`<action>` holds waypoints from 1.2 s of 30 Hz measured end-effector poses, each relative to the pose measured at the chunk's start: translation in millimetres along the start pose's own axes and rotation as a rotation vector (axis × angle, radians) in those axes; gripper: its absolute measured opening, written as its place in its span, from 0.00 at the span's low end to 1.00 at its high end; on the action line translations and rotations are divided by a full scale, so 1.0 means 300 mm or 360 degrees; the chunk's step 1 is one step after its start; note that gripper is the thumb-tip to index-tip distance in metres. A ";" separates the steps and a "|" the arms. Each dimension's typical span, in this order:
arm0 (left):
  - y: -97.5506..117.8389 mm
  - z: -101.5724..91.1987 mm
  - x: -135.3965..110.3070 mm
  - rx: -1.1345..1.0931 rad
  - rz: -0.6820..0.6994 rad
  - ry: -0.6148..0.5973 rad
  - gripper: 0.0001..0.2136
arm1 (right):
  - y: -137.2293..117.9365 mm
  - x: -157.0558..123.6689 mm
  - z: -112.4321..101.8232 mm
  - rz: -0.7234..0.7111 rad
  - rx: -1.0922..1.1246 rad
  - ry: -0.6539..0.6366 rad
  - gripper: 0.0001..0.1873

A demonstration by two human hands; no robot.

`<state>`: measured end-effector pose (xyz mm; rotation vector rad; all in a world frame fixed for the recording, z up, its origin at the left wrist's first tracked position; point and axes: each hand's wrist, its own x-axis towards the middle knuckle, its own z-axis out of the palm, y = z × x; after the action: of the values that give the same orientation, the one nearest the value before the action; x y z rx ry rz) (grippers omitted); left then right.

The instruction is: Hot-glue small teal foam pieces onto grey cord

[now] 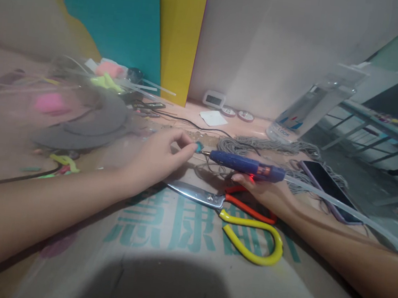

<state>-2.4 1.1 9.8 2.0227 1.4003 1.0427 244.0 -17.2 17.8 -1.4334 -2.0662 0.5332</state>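
Note:
A small teal piece (199,146), its exact kind too small to make out, is pinched between the thumb and fingers of my left hand (170,153). In my right hand (257,186) is a blue hot glue gun (235,163), with a small red light glowing on its underside. Its metal nozzle points left and meets or nearly meets the teal piece. A long translucent glue stick (325,195) runs out of the gun's back end over my right forearm. Below both hands lie scissors (211,198) with one red and one yellow handle.
Grey cord (273,147) lies in bundles behind my right hand, near a phone (331,191) and a clear bottle (306,110). Grey discs (90,128), a pink lump (50,103) and scraps are at left. A small digital display (214,99) stands by the wall.

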 end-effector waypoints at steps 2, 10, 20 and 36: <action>0.001 0.000 -0.001 -0.0006 -0.0006 0.0000 0.10 | -0.002 0.001 0.000 -0.0016 0.0003 0.0007 0.15; -0.003 -0.001 -0.002 0.0015 0.0000 -0.0018 0.11 | 0.006 -0.001 -0.001 -0.0035 -0.0044 0.0027 0.14; -0.005 -0.001 0.001 -0.0021 -0.0033 -0.0025 0.11 | 0.005 -0.004 0.000 -0.0024 -0.0042 0.0055 0.14; -0.032 0.012 0.009 -0.0199 -0.0146 -0.0098 0.12 | 0.006 -0.006 -0.001 -0.0014 -0.0085 0.0102 0.11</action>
<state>-4.5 7.3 1.5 1.8676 1.3487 0.9945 245.8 -18.4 16.6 -1.4518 -2.0493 0.4259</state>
